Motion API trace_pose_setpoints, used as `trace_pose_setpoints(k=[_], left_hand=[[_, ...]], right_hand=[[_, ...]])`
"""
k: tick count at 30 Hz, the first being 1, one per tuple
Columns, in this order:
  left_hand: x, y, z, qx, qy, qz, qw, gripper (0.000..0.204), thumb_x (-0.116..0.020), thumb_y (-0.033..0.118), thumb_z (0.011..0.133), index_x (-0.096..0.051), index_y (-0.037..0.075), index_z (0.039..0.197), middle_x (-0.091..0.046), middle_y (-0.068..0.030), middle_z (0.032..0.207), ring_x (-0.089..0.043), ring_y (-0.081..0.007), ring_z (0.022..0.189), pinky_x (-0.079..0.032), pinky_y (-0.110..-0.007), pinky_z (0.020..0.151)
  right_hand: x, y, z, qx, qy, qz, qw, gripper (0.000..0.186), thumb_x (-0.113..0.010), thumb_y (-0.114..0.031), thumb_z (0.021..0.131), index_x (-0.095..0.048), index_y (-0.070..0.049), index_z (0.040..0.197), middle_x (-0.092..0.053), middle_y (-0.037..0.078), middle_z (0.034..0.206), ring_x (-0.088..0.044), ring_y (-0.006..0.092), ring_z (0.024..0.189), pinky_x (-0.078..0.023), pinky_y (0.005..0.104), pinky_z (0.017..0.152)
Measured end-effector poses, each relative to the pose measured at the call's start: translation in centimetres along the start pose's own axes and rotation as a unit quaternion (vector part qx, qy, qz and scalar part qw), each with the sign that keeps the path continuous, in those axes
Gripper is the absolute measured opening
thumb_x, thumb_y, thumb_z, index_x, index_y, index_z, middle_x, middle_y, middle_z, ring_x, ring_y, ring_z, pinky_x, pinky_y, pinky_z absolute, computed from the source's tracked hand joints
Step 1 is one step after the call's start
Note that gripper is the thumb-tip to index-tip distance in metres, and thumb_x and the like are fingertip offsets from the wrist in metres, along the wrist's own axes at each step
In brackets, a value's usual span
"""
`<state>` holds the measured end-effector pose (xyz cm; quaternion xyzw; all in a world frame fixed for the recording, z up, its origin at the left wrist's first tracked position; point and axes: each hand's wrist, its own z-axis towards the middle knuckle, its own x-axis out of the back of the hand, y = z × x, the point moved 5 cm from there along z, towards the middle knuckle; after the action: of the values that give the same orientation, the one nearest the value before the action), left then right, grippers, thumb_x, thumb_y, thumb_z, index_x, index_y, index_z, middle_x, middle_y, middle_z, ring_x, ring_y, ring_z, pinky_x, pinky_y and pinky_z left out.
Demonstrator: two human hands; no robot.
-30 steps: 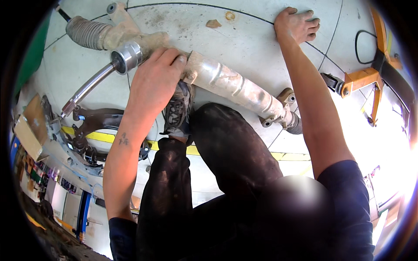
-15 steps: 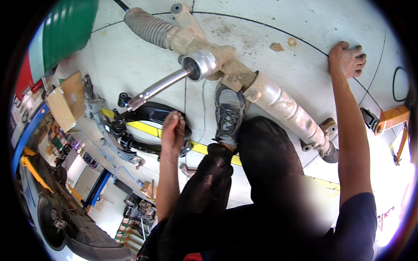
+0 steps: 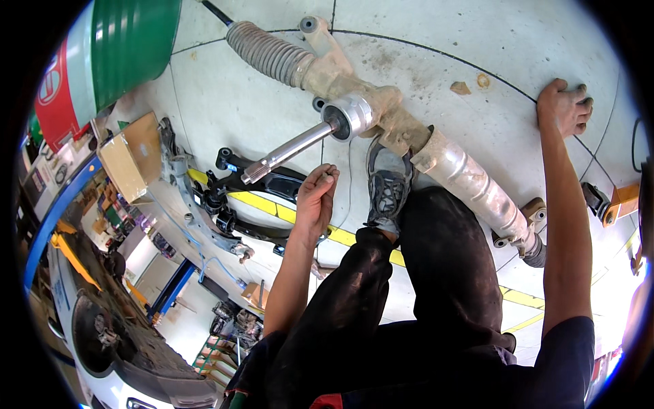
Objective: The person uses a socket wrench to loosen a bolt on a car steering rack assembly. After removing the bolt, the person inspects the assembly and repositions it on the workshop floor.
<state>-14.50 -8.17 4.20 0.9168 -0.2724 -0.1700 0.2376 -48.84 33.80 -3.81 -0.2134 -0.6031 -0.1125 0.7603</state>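
A dirty steering rack (image 3: 344,85) lies slantwise on the pale floor in front of me, a ribbed boot (image 3: 267,51) at its far left end. From its housing a bright splined pinion shaft (image 3: 289,151) sticks out toward the left. My left hand (image 3: 317,199) hovers just right of and below the shaft's tip, apart from it. Its thumb and fingers are pinched together; anything between them is too small to make out. My right hand (image 3: 564,110) rests on the floor at the far right, fingers spread, holding nothing. My shoe (image 3: 390,180) is against or close beside the rack.
Black control arms (image 3: 262,180) lie left of my leg across a yellow floor line (image 3: 276,209). Farther left are a cardboard box (image 3: 129,157), a green drum (image 3: 133,48) and a raised car (image 3: 116,334). An orange-armed metal piece (image 3: 620,204) stands at the right.
The whole view has shifted, so the scene sits farther right. My left hand has risen slightly and its fingers have drawn closer together. My right hand stays planted on the floor.
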Motion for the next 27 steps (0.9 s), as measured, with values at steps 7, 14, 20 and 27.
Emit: trace_pose_setpoints(k=[7, 14, 20, 27], left_hand=[[-0.3, -0.8, 0.8, 0.028, 0.01, 0.076, 0.997, 0.022, -0.061, -0.001, 0.089, -0.06, -0.007, 0.11, -0.064, -0.0134, 0.105, -0.063, -0.021, 0.101, -0.05, -0.029, 0.098], [0.5, -2.0, 0.6, 0.059, 0.049, 0.132, 0.988, 0.02, -0.062, 0.006, 0.091, -0.062, -0.005, 0.108, -0.065, -0.0111, 0.1, -0.064, -0.018, 0.093, -0.053, -0.027, 0.09], [0.8, -1.2, 0.5, 0.076, 0.033, 0.146, 0.986, 0.022, -0.062, 0.012, 0.092, -0.062, -0.002, 0.11, -0.064, -0.0051, 0.091, -0.06, -0.0114, 0.075, -0.05, -0.021, 0.069], [1.0, -0.1, 0.5, 0.061, 0.019, 0.153, 0.986, 0.025, -0.059, 0.023, 0.095, -0.059, 0.001, 0.107, -0.054, 0.0006, 0.077, -0.046, -0.0085, 0.059, -0.035, -0.021, 0.054]], right_hand=[[0.4, -0.1, 0.1, 0.001, -0.003, 0.006, 1.0, 0.063, -0.041, -0.04, 0.09, -0.035, -0.003, 0.14, -0.024, 0.027, 0.149, -0.014, 0.0355, 0.142, -0.011, 0.0516, 0.112], [0.3, -0.2, -0.1, 0.012, -0.01, 0.009, 1.0, 0.064, -0.041, -0.039, 0.09, -0.033, -0.001, 0.141, -0.023, 0.028, 0.149, -0.012, 0.0368, 0.142, -0.01, 0.0522, 0.112], [0.5, -0.2, 0.0, 0.012, -0.011, 0.015, 1.0, 0.064, -0.04, -0.039, 0.09, -0.033, -0.001, 0.141, -0.023, 0.029, 0.148, -0.012, 0.0367, 0.142, -0.009, 0.0524, 0.112], [0.3, -0.1, 0.0, 0.015, 0.004, 0.008, 1.0, 0.063, -0.041, -0.04, 0.09, -0.035, -0.002, 0.14, -0.024, 0.028, 0.148, -0.014, 0.0363, 0.141, -0.01, 0.0517, 0.112]])
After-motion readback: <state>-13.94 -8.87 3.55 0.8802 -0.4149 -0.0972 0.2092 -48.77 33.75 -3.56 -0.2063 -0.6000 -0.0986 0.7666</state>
